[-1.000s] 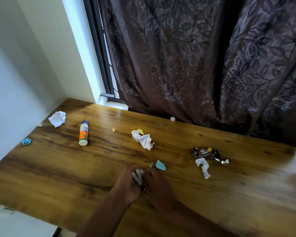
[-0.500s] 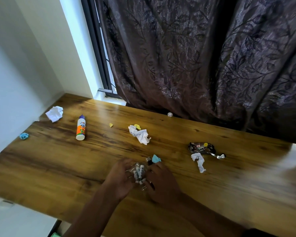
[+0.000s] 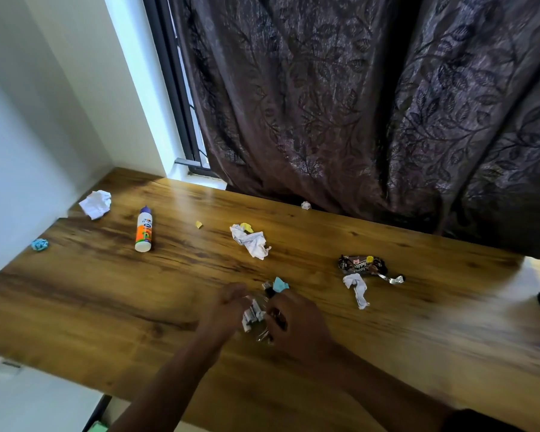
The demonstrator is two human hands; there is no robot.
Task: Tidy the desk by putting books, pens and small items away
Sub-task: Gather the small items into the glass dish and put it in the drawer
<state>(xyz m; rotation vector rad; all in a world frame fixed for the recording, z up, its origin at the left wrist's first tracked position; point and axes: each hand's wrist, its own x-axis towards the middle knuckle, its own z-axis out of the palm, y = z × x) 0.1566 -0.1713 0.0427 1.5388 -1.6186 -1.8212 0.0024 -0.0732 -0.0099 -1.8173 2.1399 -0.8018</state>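
Left hand: my left hand [image 3: 228, 310] is low over the wooden desk [image 3: 106, 294] near its front edge, fingers curled round the left side of a small bundle of white tubes [image 3: 252, 313]
Right hand: my right hand [image 3: 293, 322] meets it from the other side, fingers bent in on the same bundle; something dark and something shiny sit between my fingers, too blurred to name
Bundle: held between both hands just above the desk, in what looks like clear plastic
Far left: a blue crumpled scrap [image 3: 39, 244] lies by the wall, well apart from my hands
Back left corner: a crumpled white paper [image 3: 95, 204] sits close to the wall
Glue bottle: the glue bottle [image 3: 143, 229] lies on its side, purple cap pointing away from me, white base toward me, right of the white paper
Yellow bit: a small yellow scrap [image 3: 199, 224] lies alone between the bottle and the middle of the desk
Centre: a white crumpled tissue [image 3: 252, 241] with a yellow piece [image 3: 247, 226] touching its far end
Just beyond my hands: a light blue scrap [image 3: 280, 284] beside my right fingers
Back edge: a tiny white ball [image 3: 306, 205] against the dark leaf-patterned curtain [image 3: 356, 104]
Right: a brown snack wrapper [image 3: 360, 264], a twisted white paper [image 3: 357, 289] just in front of it, a foil scrap [image 3: 392, 279] at its right end
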